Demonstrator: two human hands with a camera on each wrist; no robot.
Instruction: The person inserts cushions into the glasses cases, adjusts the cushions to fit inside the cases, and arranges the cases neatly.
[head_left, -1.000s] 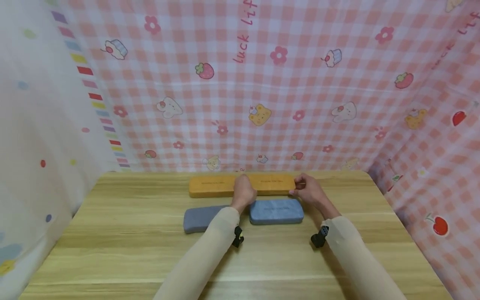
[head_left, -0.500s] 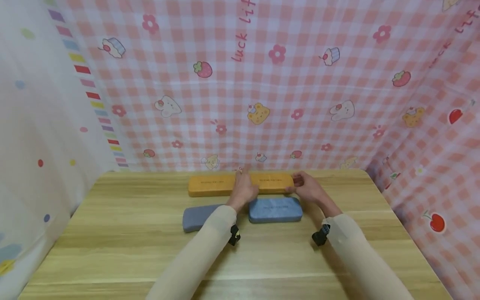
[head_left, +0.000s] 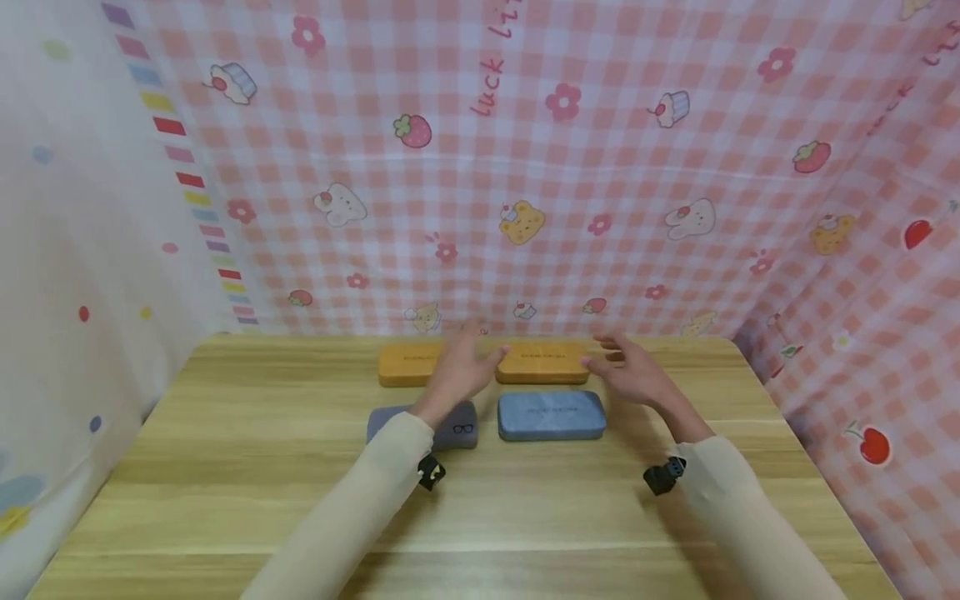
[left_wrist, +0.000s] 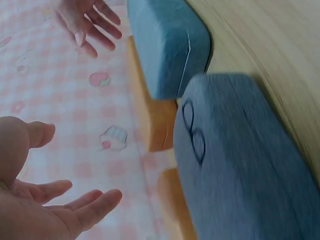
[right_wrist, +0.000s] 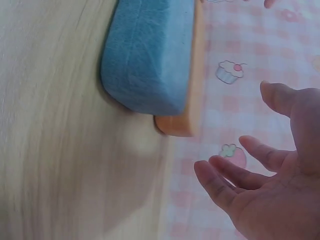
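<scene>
Glasses cases lie in two rows on the table. At the back are a left orange glasses case [head_left: 401, 367] and a right orange glasses case [head_left: 543, 363]. In front stand a grey-blue glasses case [head_left: 463, 427], with a small spectacles print, and a light blue glasses case [head_left: 551, 417]. My left hand [head_left: 457, 375] is over the gap between the orange cases, hiding part of the left one; its fingers are spread and empty in the left wrist view. Beside the right orange case's outer end, my right hand [head_left: 636, 375] has its fingers apart, holding nothing.
The wooden table [head_left: 570, 517] runs back to a pink checked cloth [head_left: 630, 167] hanging upright behind the cases. A white dotted cloth [head_left: 90, 225] hangs at left, and more checked cloth [head_left: 885, 333] closes off the right side.
My left hand has come off the orange cases, moving left with fingers spreading, and the grey-blue case's print now shows. My right hand has drawn slightly away from the right orange case's end.
</scene>
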